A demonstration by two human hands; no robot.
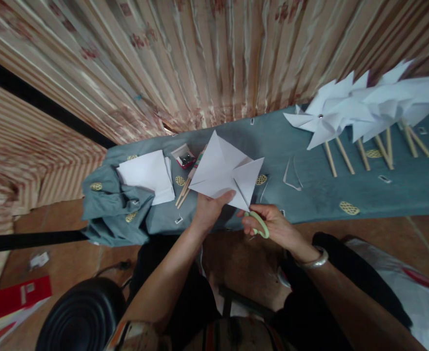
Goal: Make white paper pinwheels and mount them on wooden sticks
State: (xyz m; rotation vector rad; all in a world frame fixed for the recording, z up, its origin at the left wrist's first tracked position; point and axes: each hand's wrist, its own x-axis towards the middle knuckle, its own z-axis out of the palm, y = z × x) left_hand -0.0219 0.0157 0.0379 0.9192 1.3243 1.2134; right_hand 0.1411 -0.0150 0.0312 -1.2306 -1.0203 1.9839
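Observation:
A square white paper sheet (pixel 217 163), turned cornerwise, is held by my left hand (pixel 210 208), its thumb on top and the other fingers hidden beneath. Slits run from the sheet's corners toward its middle, and one flap on the right lifts slightly. My right hand (pixel 269 222) grips the green-handled scissors (pixel 258 225) at the sheet's lower right corner. The blades lie along a slit there and are mostly hidden by paper. Partly under the sheet's left side lie several wooden sticks (pixel 183 192), beside a small open box of dark pins or tacks (pixel 185 157).
A stack of white paper (pixel 148 175) lies at the left on the blue-grey cloth (pixel 331 195). Thin paper strips (pixel 291 178) are right of the sheet. Several white paper pinwheels (pixel 368 105) on wooden sticks lie far right. A striped curtain (pixel 207 58) hangs behind; a black round stool (pixel 82 317) stands lower left.

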